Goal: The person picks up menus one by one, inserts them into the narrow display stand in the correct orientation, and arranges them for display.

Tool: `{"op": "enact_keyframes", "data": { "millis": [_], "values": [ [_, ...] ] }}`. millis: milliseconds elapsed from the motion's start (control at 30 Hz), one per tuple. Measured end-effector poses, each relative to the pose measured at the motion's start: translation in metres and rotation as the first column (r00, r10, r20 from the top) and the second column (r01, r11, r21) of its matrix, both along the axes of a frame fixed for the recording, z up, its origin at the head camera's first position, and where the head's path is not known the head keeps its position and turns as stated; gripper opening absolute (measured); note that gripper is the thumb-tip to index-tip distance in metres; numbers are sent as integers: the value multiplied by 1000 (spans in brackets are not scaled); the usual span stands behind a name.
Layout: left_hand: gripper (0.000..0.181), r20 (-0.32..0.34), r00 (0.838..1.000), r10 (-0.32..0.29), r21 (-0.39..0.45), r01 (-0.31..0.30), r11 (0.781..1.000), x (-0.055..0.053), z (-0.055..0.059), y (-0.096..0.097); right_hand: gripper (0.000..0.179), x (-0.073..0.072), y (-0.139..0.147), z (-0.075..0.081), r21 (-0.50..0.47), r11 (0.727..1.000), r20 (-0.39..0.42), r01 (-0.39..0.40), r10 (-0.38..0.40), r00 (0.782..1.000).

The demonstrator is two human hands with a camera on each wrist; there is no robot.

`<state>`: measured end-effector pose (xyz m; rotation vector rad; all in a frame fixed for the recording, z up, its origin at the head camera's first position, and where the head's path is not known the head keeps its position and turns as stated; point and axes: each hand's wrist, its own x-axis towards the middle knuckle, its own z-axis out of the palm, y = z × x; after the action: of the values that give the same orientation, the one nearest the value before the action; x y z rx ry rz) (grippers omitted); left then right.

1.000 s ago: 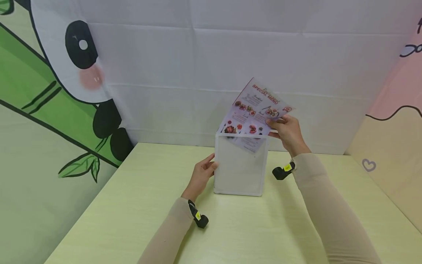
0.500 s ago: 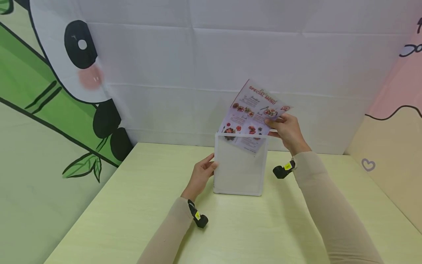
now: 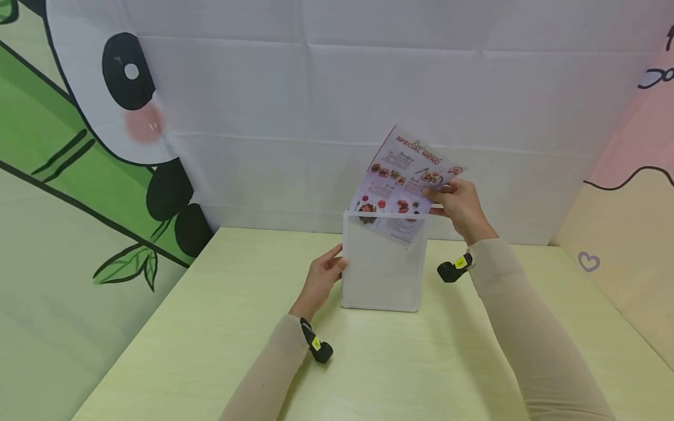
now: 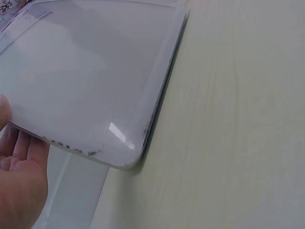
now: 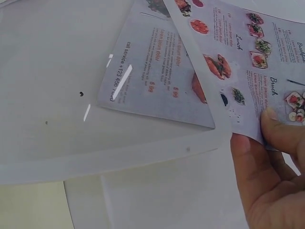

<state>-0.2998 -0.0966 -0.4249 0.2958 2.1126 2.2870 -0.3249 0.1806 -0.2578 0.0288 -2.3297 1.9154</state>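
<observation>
A clear sign holder (image 3: 384, 275) with a white rim stands on the table, leaning slightly. My left hand (image 3: 322, 275) grips its left edge, the thumb on the front face and the fingers behind, as the left wrist view also shows. A printed menu sheet (image 3: 397, 175) sticks up tilted from the holder's top. Its lower corner (image 5: 157, 81) shows through the clear front panel, inside the rim. With thumb and fingers my right hand (image 3: 459, 209) pinches the sheet's right edge, just above the holder's top right corner.
The pale yellow table (image 3: 237, 351) reaches back to a white cloth backdrop (image 3: 253, 93). Cartoon prints cover the side walls. Small dark specks mark the holder's edge (image 4: 71, 149) in the left wrist view.
The menu sheet's top has shifted slightly left, making the sheet a little less tilted. My right hand moved very little with it; my left hand and the holder stay nearly still.
</observation>
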Motion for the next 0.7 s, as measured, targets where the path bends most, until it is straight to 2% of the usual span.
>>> {"op": "enact_keyframes", "data": {
  "millis": [267, 700],
  "values": [
    [56, -5, 1000, -8, -4, 8, 1000, 0, 1, -4, 40, -2, -2, 3, 53, 998, -8, 19, -19, 1000],
    [52, 3, 1000, -17, -4, 17, 1000, -2, -1, -5, 40, 1, -3, 6, 129, 992, 0, -17, 17, 1000]
  ]
}}
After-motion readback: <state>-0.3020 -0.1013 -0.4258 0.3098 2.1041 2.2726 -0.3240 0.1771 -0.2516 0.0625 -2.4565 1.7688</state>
